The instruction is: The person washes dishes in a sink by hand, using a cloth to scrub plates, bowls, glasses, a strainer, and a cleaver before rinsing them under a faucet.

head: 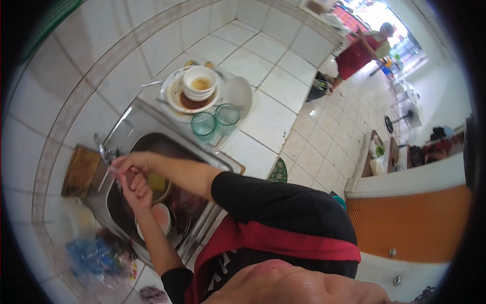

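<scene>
My right hand (133,163) and my left hand (137,192) meet at the metal faucet (108,150), over the edge of the stainless steel sink (121,127). Several fingers of the left hand are curled; the right hand overlaps its fingertips. Water seems to run over them, and whether anything small is between them cannot be told. Below, partly hidden by my forearms, the basin holds a round vessel with something yellow (157,182) in it, a white bowl (161,216) and other dishes in murky water.
Beside the sink, stacked white bowls (199,81) stand on soiled plates near two green glasses (204,125). A wooden board (80,173) leans behind the faucet. Plastic bags (93,258) and a crumpled cloth (152,294) lie at lower left. A person (358,53) stands farther off.
</scene>
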Tool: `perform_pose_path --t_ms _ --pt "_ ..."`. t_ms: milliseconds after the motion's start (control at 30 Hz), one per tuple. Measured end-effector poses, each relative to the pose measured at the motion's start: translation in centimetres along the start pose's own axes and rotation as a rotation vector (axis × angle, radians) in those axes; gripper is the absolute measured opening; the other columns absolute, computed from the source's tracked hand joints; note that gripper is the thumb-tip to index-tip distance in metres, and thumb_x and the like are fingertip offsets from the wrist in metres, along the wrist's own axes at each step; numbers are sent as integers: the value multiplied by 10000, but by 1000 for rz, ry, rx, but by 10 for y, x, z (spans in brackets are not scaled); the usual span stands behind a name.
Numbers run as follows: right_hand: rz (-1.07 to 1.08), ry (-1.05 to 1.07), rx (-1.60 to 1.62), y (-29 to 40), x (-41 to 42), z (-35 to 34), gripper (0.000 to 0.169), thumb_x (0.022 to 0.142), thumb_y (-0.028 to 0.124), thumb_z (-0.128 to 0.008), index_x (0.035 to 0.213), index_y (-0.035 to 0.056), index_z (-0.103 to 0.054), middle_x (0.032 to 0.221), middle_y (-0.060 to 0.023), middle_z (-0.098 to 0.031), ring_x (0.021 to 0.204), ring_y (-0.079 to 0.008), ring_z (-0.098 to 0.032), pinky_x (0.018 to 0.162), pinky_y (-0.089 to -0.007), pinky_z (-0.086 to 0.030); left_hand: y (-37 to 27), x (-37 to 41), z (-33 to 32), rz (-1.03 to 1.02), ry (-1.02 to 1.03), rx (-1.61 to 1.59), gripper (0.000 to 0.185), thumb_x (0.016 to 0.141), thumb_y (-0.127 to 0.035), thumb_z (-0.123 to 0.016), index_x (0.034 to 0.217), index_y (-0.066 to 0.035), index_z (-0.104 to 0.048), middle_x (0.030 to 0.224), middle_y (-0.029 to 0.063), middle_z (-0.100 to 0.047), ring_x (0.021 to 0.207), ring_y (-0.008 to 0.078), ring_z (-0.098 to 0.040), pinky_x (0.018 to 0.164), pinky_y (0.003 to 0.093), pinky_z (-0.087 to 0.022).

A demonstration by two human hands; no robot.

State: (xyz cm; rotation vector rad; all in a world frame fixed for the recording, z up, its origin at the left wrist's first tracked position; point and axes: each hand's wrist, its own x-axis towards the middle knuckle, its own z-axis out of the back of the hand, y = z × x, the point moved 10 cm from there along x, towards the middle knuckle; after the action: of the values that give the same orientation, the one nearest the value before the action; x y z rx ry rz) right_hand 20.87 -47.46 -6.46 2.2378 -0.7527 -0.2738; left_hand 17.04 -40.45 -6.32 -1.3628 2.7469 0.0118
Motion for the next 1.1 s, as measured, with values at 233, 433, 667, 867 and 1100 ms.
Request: perform_pose_path --t_ms 233,433,667,867,1100 --pt "-184 -74 -941 -13 42 0 221 782 262 -618 865 73 -699 735 -76 -659 704 -173 -621 601 -316 -503 -53 -26 54 -208 -701 1040 113 918 -241 -522 873 -137 -515 544 -86 -313 416 35 -283 364 207 -221" --pt "149 -343 -1767 -14 51 8 284 833 287 -514 795 46 -659 779 -215 -639 742 -368 -623 665 -446 -499 -109 -19 70 -550 -909 2375 344 777 -262 -625 1035 -35 -617 951 218 -641 968 352 -608 755 408 -476" --pt "-174 -144 -830 -23 9 -14 382 843 312 -605 1076 10 -599 928 -116 -649 825 -181 -600 736 -340 -481 -91 -152 19 -683 -1138 1732 493 762 -280 -703 1139 -10 -537 1076 187 -616 1007 287 -601 854 350 -452" --pt "-261 -269 -1848 -76 -20 73 580 728 372 -686 1217 96 -542 1172 -223 -543 1158 -311 -502 936 -382 -433 -15 -317 -51 -985 -1351 1837 502 792 -154 -698 1224 -4 -490 1174 198 -557 1083 281 -544 923 352 -413" --pt "-626 -44 -1898 -131 -16 81 595 712 396 -666 1191 66 -542 1082 -215 -594 1079 -332 -556 911 -345 -452 34 -409 -5 12 -2354 2181 723 693 -258 -770 1302 -52 -438 1381 230 -344 1275 420 -303 1026 495 -292"
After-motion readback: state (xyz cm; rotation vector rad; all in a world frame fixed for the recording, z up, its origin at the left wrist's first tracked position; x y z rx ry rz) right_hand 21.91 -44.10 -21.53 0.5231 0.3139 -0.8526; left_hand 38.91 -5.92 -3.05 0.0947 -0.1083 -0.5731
